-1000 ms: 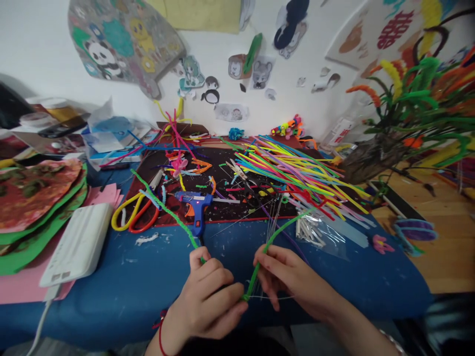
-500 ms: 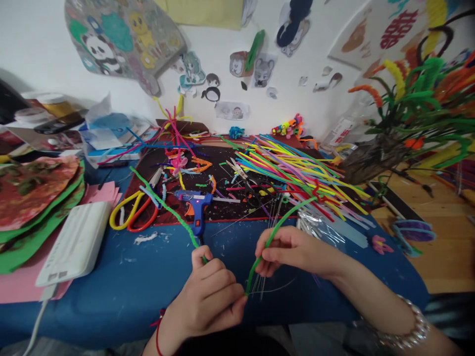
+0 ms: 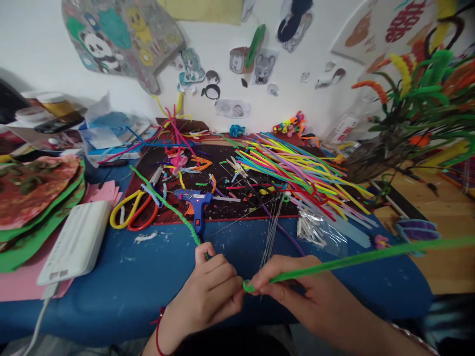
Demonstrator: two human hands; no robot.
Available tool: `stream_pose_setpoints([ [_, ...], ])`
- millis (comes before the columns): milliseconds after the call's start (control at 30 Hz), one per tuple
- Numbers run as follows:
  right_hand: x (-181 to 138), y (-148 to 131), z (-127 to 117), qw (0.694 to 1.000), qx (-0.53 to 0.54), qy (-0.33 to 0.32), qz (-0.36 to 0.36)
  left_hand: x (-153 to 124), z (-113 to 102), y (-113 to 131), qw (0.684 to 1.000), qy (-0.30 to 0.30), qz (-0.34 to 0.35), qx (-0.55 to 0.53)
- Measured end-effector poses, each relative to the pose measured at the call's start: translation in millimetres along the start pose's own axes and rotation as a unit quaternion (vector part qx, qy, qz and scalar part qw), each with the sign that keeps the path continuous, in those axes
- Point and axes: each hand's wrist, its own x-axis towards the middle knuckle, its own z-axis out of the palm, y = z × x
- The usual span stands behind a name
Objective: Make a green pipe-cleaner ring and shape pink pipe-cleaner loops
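- Left hand (image 3: 218, 282): fingers curled closed around a twisted green stem (image 3: 166, 205), which slants up and away to the left; red cord bracelet (image 3: 159, 331) at the wrist.
- Right hand (image 3: 293, 287): thumb and fingers pinching a fuzzy green stem (image 3: 352, 262) near its small curled end, the rest running off to the right edge. The curl sits between the two hands, which are close together — whether they touch, cannot tell. Whether both stems are one piece is hidden in the left fist.
- Thin wires (image 3: 272, 230): loose bundle directly beyond the right hand, partly hidden by it.
- Purple stem (image 3: 287, 235): lying just right of the wires.
- Clear bag (image 3: 336, 237): with white sticks (image 3: 308, 230), beyond the right hand.
- Glue gun (image 3: 198, 207): blue, small red light showing, just beyond the left hand and beside the twisted stem.
- Large scissors (image 3: 137, 202): yellow and red handles, left of the glue gun.
- Dark scissors (image 3: 250, 188): amid scraps on the dark mat (image 3: 241, 212).
- Coloured stems (image 3: 297, 168): large heap, right rear.
- Power bank (image 3: 76, 242): white, cable attached, partly over pink paper (image 3: 100, 192), far left.
- Fuzzy-stem plant (image 3: 419, 99): green, orange, yellow — right rear.
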Motion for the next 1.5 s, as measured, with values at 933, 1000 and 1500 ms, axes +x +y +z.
stream_pose_setpoints([
  [933,7.8,39.3,-17.2,0.943,-0.236,-0.014,-0.235,2.5,-12.6,8.0,0.993,0.113,0.019,-0.007],
  [1000,8.5,36.7,-19.2,0.978,-0.123,-0.041,-0.163,3.4,-12.5,7.8,0.993,0.119,0.023,0.005],
  [1500,7.2,35.4,18.2,0.991,-0.014,-0.009,-0.134,3.9,-12.2,9.5,0.982,0.158,0.048,0.087],
])
